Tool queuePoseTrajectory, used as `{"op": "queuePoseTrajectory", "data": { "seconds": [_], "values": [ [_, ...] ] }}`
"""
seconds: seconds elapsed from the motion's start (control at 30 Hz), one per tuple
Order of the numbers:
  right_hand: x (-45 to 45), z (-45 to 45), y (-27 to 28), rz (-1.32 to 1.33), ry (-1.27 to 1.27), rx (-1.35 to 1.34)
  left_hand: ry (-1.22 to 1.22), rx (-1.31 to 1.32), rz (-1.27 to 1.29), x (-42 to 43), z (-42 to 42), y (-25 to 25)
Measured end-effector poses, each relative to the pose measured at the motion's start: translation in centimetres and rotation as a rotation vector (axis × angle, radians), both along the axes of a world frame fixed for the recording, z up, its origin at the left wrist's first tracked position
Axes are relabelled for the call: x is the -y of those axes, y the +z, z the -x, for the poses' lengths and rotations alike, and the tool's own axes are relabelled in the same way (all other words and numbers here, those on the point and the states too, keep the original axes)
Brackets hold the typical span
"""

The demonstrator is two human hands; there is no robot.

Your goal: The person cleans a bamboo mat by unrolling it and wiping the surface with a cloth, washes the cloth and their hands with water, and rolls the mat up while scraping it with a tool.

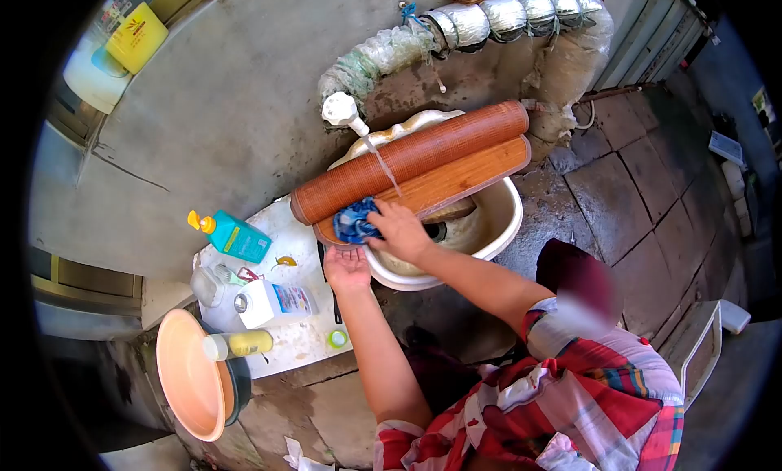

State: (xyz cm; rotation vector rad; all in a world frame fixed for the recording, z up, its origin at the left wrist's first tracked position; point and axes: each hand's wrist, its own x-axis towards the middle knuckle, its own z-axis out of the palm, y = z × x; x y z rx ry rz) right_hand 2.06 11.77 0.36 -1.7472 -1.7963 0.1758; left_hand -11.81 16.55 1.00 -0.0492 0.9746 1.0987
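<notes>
Across the white sink (511,236) lies the brown mat (411,157), slanting from near left to far right. It is partly rolled: the far side makes a long, thick roll of reddish brown with fine lines, and the near side is a flat strip of lighter, orange-brown colour, with a thin border and a rounded right end. The strip looks wet and shiny. From the white tap (340,109), beyond the mat, a thin stream of water falls on it.

On the left end of the strip, the right hand (401,232) presses a blue patterned cloth (355,221), its fingers closed on the cloth. The left hand (348,269) is palm up and open, with fingertips at the near edge of the mat; whether they go under it, I cannot tell.

Left of the sink, a white board (297,341) bears a teal bottle (241,237) with an orange pump, a white bottle (273,303) and a green-rimmed cap (337,338). At the near left of the board is an orange basin (189,373), with a yellow bottle (248,343) lying near its rim.
</notes>
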Motion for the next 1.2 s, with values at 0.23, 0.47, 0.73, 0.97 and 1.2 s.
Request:
{"op": "queuePoseTrajectory", "data": {
  "seconds": [0.23,0.47,0.73,0.97,1.2],
  "values": [
    [5.8,-19.6,-2.2,-0.257,-0.558,0.123,0.024,0.016,-0.032,0.2,-0.2,-1.0],
    [4.2,-18.5,-1.8,0.056,-0.933,0.098,0.091,0.035,-0.045,0.9,-2.3,-0.9],
    [-2.2,0.7,-1.0,-0.170,-0.229,-0.099,0.119,0.048,0.004,0.8,-1.7,-0.5],
    [-5.1,4.5,0.8,-0.049,0.331,-0.068,-0.036,0.206,-0.182,0.5,0.1,-1.8],
    [-0.7,-5.9,0.3,0.047,-0.002,-0.031,0.010,-0.012,0.061,-0.1,0.0,-0.8]
  ]
}}
